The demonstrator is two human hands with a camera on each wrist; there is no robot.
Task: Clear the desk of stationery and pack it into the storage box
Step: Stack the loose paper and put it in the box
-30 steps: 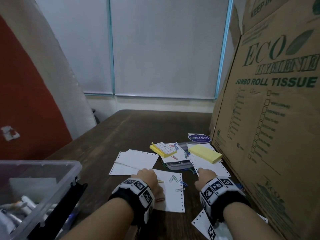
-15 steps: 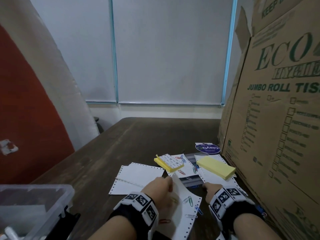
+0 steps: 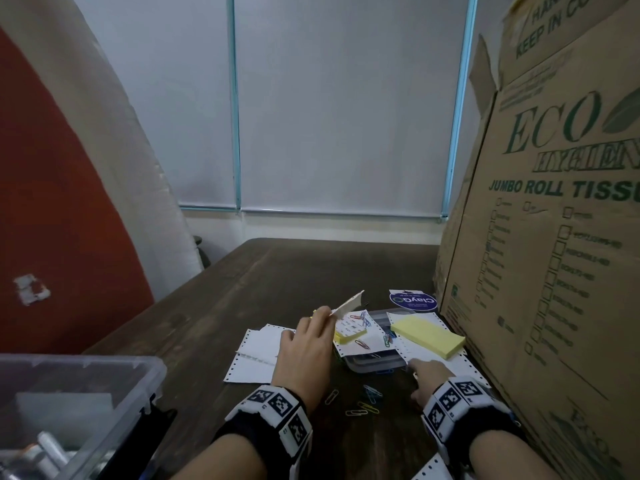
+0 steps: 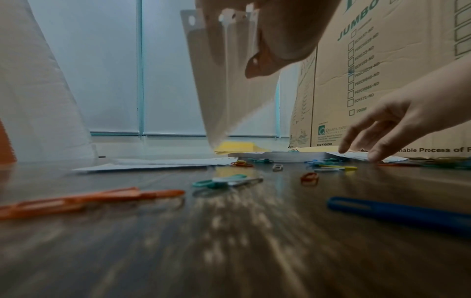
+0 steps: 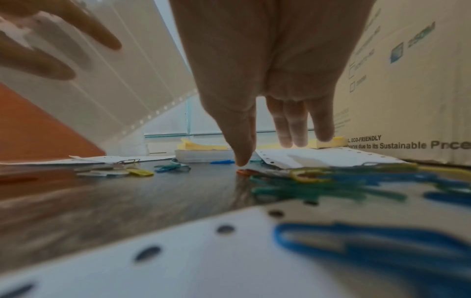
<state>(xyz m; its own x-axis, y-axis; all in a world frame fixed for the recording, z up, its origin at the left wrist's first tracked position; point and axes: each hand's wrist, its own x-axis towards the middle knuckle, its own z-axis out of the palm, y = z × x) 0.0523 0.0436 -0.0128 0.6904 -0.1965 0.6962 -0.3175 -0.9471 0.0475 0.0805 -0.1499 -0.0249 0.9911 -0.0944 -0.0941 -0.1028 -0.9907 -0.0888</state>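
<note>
Left hand (image 3: 304,344) pinched one lifted sheet (image 4: 229,80); my right hand (image 3: 427,374) lay open. Beyond both, paper clips (image 3: 367,403) and sticky notes (image 3: 429,336) remained unpacked.

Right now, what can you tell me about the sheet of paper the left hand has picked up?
The sheet of paper is white continuous-form stock with a strip of punched holes along its edge and faint fold lines across it. It looks thin and slightly translucent. The left hand pinches it near the top, so it hangs tilted and lifted above the desk, apart from the loose paper clips beneath. Nothing else touches it.
</note>
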